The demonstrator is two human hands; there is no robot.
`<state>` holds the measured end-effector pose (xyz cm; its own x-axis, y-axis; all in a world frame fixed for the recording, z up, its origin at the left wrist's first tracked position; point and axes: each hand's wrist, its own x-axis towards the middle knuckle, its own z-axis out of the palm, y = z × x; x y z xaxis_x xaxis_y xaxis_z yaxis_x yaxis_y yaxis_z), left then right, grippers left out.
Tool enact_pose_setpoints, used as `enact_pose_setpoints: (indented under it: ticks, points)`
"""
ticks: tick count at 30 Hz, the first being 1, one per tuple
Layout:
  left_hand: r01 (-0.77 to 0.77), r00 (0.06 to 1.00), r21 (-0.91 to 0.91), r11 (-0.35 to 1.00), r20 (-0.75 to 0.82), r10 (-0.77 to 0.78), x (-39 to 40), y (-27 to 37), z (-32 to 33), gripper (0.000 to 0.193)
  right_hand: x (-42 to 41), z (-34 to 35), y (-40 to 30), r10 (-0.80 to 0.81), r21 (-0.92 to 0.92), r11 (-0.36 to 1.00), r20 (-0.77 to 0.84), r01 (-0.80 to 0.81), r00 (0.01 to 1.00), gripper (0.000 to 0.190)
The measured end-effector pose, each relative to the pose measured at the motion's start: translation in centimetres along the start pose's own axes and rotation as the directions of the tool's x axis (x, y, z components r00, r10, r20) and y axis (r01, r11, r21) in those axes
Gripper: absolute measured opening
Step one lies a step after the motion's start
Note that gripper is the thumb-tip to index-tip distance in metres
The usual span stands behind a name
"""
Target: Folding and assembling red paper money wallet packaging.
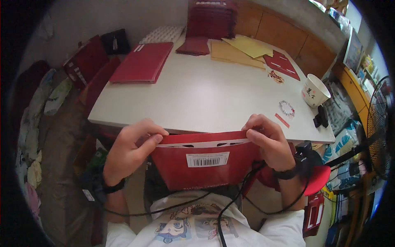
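A flat red cardboard envelope or sleeve (202, 173) hangs upright in front of my body, below the near table edge. It bears a white barcode label (207, 159) with small print. My left hand (132, 149) pinches its upper left corner between thumb and forefinger. The upper right corner is held the same way by my right hand (270, 140). Between the hands runs a red top strip (205, 136), with a white band with dark cutouts just beneath it. Whether something lies inside the sleeve, I cannot tell.
On the white table (197, 102) lie red folders (143, 63), yellow-brown envelopes (234, 54) and a red sheet (281, 64). A tall stack of red pieces (211, 21) stands at the back. A paper cup (315, 91) is near the right edge. Black cables (230, 203) cross my lap.
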<state>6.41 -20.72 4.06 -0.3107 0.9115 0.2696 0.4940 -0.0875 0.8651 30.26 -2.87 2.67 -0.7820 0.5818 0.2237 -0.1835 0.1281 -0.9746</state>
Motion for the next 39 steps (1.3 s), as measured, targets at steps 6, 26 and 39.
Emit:
enact_pose_setpoints:
  ticks: [6, 26, 39]
  points:
    - [-0.377, 0.914, 0.247, 0.893, 0.257, 0.314, 1.9, 2.0, 0.7, 0.008, 0.2, 0.3, -0.2, -0.046, -0.039, 0.998, 0.063, 0.048, 0.997, 0.006]
    - [-0.518, 0.847, 0.273, 0.81, 0.031, 0.531, 0.1, -3.1, 1.0, 0.024, 1.4, -2.0, 4.1, -0.616, -0.431, 0.702, 0.032, 0.567, 0.787, 0.015]
    - [-0.233, 0.97, -0.118, 0.965, -0.102, 0.222, -0.1, -1.7, 2.0, 0.015, 0.3, -0.7, 2.9, -0.46, -0.336, 0.843, -0.042, 0.421, 0.887, 0.006]
